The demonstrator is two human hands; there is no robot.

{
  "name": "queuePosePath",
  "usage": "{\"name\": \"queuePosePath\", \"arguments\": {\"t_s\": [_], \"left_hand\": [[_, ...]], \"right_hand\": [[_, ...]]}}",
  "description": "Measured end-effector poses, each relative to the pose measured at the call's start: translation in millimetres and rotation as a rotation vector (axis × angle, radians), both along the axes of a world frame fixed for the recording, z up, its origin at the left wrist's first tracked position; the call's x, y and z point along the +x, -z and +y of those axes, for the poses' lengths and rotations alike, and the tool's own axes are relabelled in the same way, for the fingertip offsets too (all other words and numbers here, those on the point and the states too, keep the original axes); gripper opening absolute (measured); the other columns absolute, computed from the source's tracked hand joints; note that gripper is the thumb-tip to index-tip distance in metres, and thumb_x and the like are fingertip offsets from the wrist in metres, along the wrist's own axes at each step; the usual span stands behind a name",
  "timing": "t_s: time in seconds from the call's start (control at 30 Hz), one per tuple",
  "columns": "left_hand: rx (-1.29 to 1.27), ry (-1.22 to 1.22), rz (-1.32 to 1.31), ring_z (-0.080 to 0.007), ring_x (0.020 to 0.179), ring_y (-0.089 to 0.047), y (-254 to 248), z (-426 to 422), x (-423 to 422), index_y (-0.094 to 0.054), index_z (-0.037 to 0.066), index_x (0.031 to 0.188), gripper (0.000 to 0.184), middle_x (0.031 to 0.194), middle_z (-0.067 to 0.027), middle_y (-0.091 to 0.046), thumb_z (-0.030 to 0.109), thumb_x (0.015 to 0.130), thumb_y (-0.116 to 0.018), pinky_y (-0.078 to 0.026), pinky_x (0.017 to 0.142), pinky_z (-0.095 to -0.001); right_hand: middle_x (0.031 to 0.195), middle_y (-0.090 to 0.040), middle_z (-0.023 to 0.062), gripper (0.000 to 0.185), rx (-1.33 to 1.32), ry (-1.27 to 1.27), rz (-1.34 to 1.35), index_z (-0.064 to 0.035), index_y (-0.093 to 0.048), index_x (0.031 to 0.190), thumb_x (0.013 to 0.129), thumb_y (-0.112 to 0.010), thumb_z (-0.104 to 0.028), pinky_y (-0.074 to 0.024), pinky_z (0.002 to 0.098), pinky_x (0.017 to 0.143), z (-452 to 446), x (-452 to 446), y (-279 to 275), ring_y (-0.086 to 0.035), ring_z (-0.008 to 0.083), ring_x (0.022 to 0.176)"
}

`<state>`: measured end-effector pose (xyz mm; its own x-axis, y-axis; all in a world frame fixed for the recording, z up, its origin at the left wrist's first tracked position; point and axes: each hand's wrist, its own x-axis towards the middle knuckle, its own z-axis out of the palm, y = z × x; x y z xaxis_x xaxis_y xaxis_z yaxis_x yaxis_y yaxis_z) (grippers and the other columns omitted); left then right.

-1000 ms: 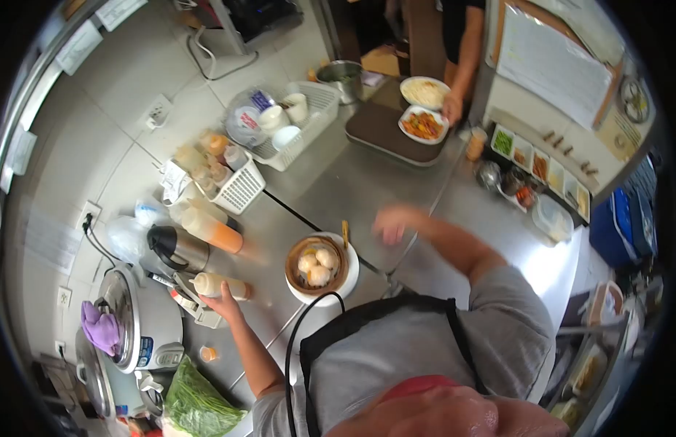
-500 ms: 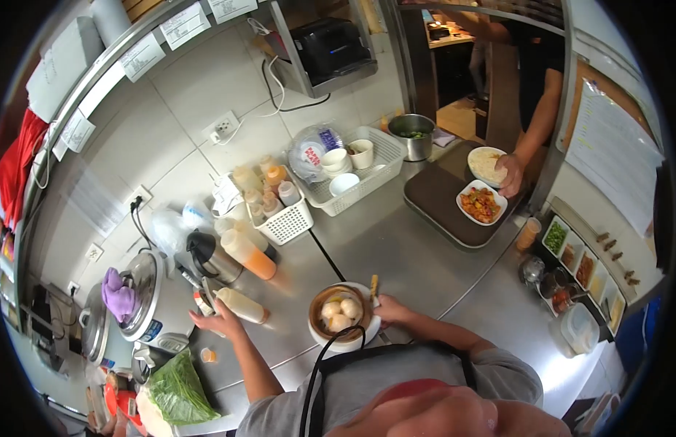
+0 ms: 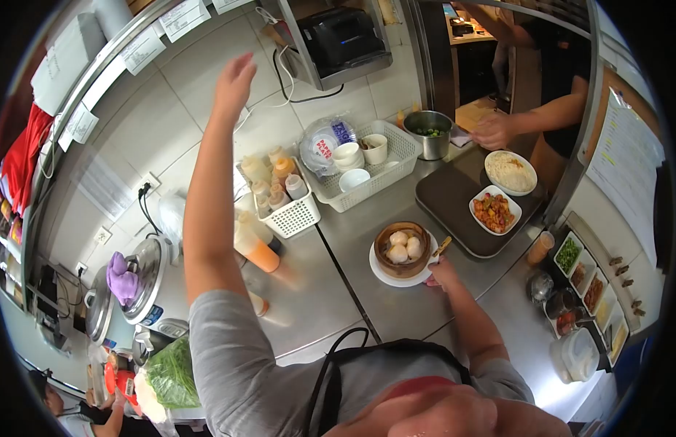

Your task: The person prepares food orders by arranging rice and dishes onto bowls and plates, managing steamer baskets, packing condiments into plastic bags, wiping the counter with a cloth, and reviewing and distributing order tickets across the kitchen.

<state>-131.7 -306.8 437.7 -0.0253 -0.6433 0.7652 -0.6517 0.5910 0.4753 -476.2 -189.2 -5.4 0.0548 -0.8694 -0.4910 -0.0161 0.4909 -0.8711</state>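
One plate [image 3: 391, 280], bearing a steamer [image 3: 403, 272], lies just left of the nearer, right hand [image 3: 444, 274], whose fingers pinch its rim; left hand [image 3: 235, 81] well apart, raised, loosely open.

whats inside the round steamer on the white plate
Inside the steamer, at least three pale dumplings can be seen, bunched together. Whatever lies directly beneath them is covered, so I can't tell if there is anything under them.

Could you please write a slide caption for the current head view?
Left hand held high, the right hand grips a plate with a steamer of dumplings near a tray.
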Motion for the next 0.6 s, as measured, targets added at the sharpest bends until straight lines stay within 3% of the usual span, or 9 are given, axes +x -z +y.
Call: {"name": "queuePosePath", "arguments": {"t_s": [0.13,0.23,0.33,0.43,0.47,0.53,0.57,0.6], "left_hand": [[-0.006,0.129,0.167,-0.0141,0.088,-0.048,-58,-31,-64,-0.043,0.007,0.116,0.042,0.102,-0.0035,-0.052,0.026,0.080,-0.050,-0.039,0.072,-0.0287],[0.107,0.284,0.329,-0.0288,0.073,-0.055,-93,-68,-72,-0.051,0.000,0.102,0.035,0.092,-0.0145,-0.056,0.027,0.080,-0.048,-0.044,0.063,-0.0359],[0.069,0.435,0.487,-0.0210,0.083,-0.049,-114,-93,-80,-0.044,0.004,0.112,0.039,0.098,-0.0087,-0.050,0.026,0.081,-0.048,-0.040,0.067,-0.0327],[0.093,0.520,0.682,-0.0163,0.086,-0.042,-117,-105,-80,-0.047,0.006,0.109,0.035,0.096,-0.0083,-0.048,0.026,0.080,-0.048,-0.037,0.069,-0.0289],[0.059,0.529,0.644,-0.0146,0.072,-0.043,-110,-99,-83,-0.049,0.008,0.108,0.033,0.084,-0.0049,-0.049,0.027,0.081,-0.048,-0.037,0.061,-0.0272],[0.131,0.572,0.605,-0.0137,0.060,-0.043,-78,-83,-87,-0.051,0.007,0.105,0.033,0.071,-0.0013,-0.048,0.028,0.080,-0.049,-0.035,0.051,-0.0248],[0.054,0.568,0.493,-0.0115,0.048,-0.039,-47,-36,-101,-0.052,0.005,0.097,0.027,0.062,0.0008,-0.044,0.027,0.079,-0.051,-0.031,0.042,-0.0238],[0.100,0.692,0.522,-0.0151,0.087,-0.048,-18,-74,-73,-0.045,0.006,0.114,0.041,0.103,-0.0043,-0.051,0.026,0.079,-0.051,-0.039,0.072,-0.0286]], "right_hand": [[0.067,-0.054,0.0097,0.018,-0.008,0.104,-0.086,-0.0027,-0.042,0.092,0.080,-0.047,-0.015,-0.0474,0.0278,0.042,3,-3,-10,-0.057,0.0184,0.051],[0.064,-0.052,0.0079,0.015,-0.038,0.077,0.008,-0.0024,-0.043,0.086,0.080,-0.046,-0.016,-0.0458,0.0253,0.040,14,-5,-5,-0.055,0.0160,0.047],[0.063,-0.051,0.0071,0.013,-0.226,0.284,-0.005,-0.0018,-0.043,0.081,0.080,-0.046,-0.014,-0.0438,0.0232,0.039,27,1,10,-0.053,0.0135,0.045],[0.062,-0.049,0.0058,0.011,-0.340,0.276,0.089,-0.0011,-0.043,0.079,0.080,-0.046,-0.011,-0.0421,0.0227,0.038,34,5,6,-0.051,0.0118,0.044],[0.061,-0.049,0.0050,0.010,-0.357,0.278,0.098,-0.0010,-0.044,0.079,0.080,-0.046,-0.011,-0.0417,0.0227,0.038,34,4,6,-0.051,0.0116,0.044],[0.061,-0.048,0.0034,0.009,-0.392,0.279,0.119,-0.0009,-0.045,0.079,0.079,-0.047,-0.009,-0.0408,0.0228,0.038,34,3,8,-0.051,0.0112,0.043],[0.061,-0.049,0.0032,0.008,-0.423,0.271,0.082,-0.0010,-0.045,0.079,0.079,-0.046,-0.009,-0.0407,0.0226,0.038,33,2,10,-0.051,0.0106,0.044],[0.062,-0.049,0.0029,0.008,-0.449,0.259,0.045,-0.0010,-0.045,0.079,0.079,-0.046,-0.009,-0.0405,0.0224,0.039,34,1,12,-0.050,0.0100,0.045]]}}
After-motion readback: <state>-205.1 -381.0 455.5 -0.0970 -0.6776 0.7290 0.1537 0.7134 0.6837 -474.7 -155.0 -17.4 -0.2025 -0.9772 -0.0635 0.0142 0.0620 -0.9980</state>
